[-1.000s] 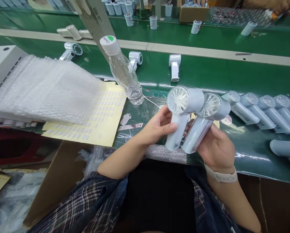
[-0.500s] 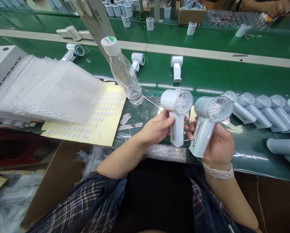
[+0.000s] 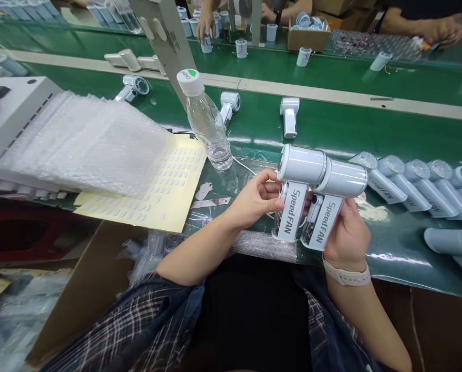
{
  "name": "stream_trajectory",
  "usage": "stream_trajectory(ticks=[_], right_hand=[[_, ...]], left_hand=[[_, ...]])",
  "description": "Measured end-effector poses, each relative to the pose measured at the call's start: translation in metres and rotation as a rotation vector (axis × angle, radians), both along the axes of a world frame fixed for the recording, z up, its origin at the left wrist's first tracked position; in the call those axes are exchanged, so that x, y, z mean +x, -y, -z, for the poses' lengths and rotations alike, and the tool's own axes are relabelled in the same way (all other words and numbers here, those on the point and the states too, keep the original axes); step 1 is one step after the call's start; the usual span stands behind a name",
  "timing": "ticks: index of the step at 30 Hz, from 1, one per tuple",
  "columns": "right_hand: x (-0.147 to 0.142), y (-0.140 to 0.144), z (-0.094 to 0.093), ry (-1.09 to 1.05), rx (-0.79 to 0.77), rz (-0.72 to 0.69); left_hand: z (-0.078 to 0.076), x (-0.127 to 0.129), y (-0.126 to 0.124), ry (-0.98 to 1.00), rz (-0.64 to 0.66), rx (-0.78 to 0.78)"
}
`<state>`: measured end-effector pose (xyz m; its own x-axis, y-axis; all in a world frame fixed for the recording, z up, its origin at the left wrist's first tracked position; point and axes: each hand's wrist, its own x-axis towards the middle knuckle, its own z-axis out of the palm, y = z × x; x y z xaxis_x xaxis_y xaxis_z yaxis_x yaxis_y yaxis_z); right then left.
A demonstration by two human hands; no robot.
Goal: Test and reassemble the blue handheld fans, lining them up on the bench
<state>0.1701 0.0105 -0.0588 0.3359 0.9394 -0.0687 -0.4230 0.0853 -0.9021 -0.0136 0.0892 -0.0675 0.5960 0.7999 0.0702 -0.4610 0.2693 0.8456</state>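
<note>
Just right of the frame's centre, the left hand [image 3: 256,201] grips the handle of a white handheld fan [image 3: 297,186], its fingers curled round the grip with the thumb up near the barrel, and the right hand [image 3: 347,235] grips a second white fan [image 3: 333,199] the same way, fingers wrapped behind the handle. The two fans are held upright, side by side and touching, their barrels lying end to end in one line and the "Speed FAN" lettering on both handles facing the camera. They are held just above the near edge of the green table [image 3: 401,129]. To the right of the hands a row of grey-blue fans [image 3: 412,186] lies on the table. Left of the hands stands a clear plastic bottle [image 3: 207,121] with a white cap, beside a yellow sticker sheet [image 3: 157,194] and a stack of bubble-wrap bags [image 3: 79,142] at the left of the frame. Further up, three white fans [image 3: 290,116] lie apart on the conveyor belt, and other people's hands [image 3: 206,23] work along the top edge
</note>
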Motion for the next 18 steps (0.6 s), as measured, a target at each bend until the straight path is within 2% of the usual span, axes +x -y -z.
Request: stream_trajectory(ticks=[7, 10, 13, 16, 18], right_hand=[[0.001, -0.001, -0.001, -0.040, -0.005, 0.002], [0.003, 0.000, 0.002, 0.019, 0.053, -0.002], [0.006, 0.004, 0.002, 0.261, 0.136, 0.029], [0.009, 0.008, -0.003, 0.526, 0.291, -0.032], [0.010, 0.009, -0.007, 0.626, 0.396, -0.083]], left_hand=[[-0.001, 0.000, -0.001, -0.038, -0.038, 0.005], [-0.006, -0.002, -0.001, -0.153, -0.041, 0.101], [-0.007, -0.005, -0.001, -0.280, -0.064, 0.290], [-0.006, -0.007, -0.003, -0.342, -0.158, 0.618], [-0.004, -0.008, -0.006, -0.360, -0.227, 0.843]])
